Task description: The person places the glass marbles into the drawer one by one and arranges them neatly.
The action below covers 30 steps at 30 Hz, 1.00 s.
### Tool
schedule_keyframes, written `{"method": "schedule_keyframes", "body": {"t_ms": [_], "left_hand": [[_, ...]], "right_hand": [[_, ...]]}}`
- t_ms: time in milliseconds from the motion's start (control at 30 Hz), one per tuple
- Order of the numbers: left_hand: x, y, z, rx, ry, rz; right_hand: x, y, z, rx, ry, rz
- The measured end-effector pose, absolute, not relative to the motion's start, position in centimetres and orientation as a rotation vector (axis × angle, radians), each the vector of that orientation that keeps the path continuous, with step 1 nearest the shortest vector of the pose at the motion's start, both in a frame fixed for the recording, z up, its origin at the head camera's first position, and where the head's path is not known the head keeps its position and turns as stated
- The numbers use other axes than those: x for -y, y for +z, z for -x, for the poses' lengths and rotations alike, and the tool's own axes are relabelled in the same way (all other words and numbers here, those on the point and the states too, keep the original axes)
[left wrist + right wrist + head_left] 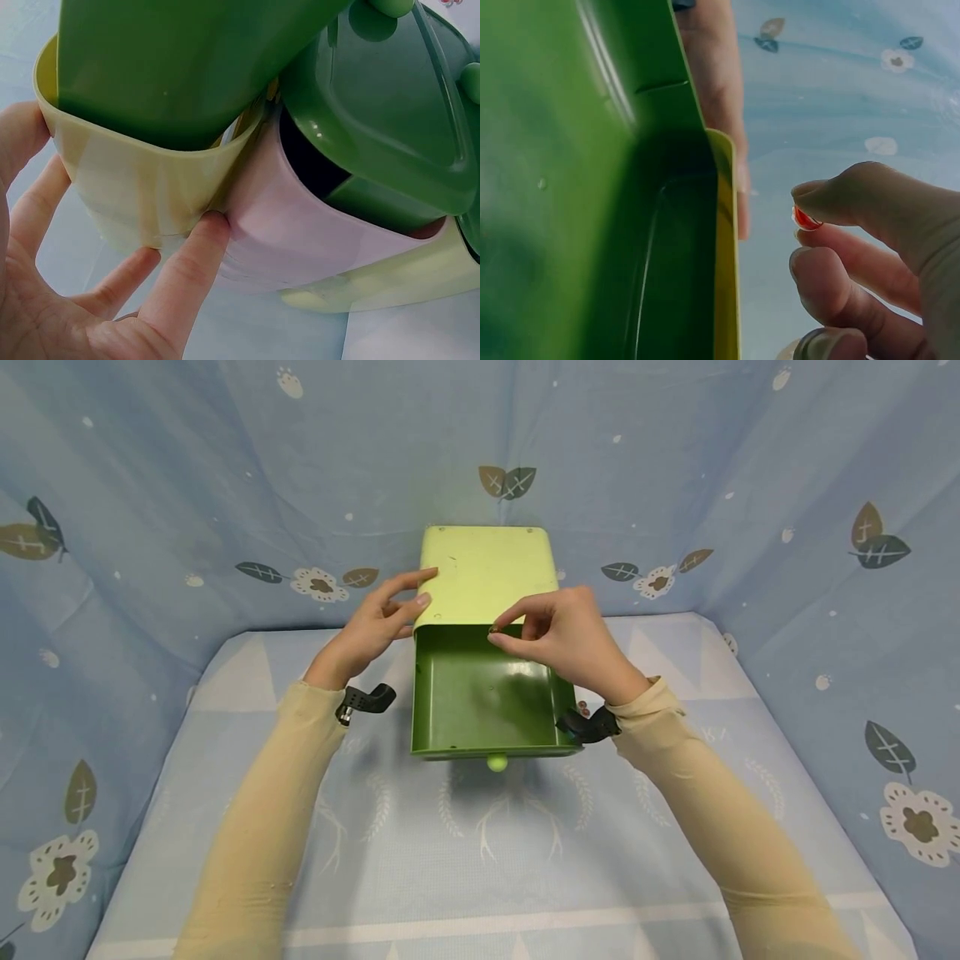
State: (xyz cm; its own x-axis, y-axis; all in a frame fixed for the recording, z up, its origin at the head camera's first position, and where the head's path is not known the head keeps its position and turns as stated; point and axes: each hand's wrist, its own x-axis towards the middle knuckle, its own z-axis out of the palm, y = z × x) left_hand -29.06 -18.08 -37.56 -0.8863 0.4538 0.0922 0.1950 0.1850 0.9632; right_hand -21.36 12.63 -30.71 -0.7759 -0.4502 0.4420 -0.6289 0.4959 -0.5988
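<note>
A drawer unit with a pale yellow-green casing [487, 572] stands at the back, its green drawer [491, 710] pulled out. My left hand [367, 631] rests on the casing's left side with its fingers spread. In the left wrist view, those fingertips touch the yellow casing [150, 187]. Above the drawer's back part in the head view, my right hand [566, 631] pinches a small red, shiny bead-like piece [805, 219] between thumb and forefinger. Its exact kind is too small to tell.
Under the top unit, the left wrist view shows a pink casing [300, 210] with a green drawer [390, 112] partly out, and another yellow casing [390, 277]. Small reddish pieces [582, 706] lie right of the drawer. A light green knob [497, 762] sticks out in front.
</note>
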Motion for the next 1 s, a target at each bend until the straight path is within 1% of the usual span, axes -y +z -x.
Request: {"method": "schedule_keyframes", "body": {"t_ms": [300, 700, 1000], "left_hand": [[18.0, -37.4, 29.0, -2.241, 1.767, -0.629], [18.1, -37.4, 28.9, -2.243, 1.765, -0.617], [18.1, -37.4, 28.8, -2.235, 1.781, -0.636]], "right_hand": [[-12.0, -30.9, 21.9, 2.575, 1.006, -0.970], [-10.7, -31.4, 22.5, 2.669, 0.934, -1.028], [-10.1, -31.9, 22.8, 2.754, 0.795, -1.015]]}}
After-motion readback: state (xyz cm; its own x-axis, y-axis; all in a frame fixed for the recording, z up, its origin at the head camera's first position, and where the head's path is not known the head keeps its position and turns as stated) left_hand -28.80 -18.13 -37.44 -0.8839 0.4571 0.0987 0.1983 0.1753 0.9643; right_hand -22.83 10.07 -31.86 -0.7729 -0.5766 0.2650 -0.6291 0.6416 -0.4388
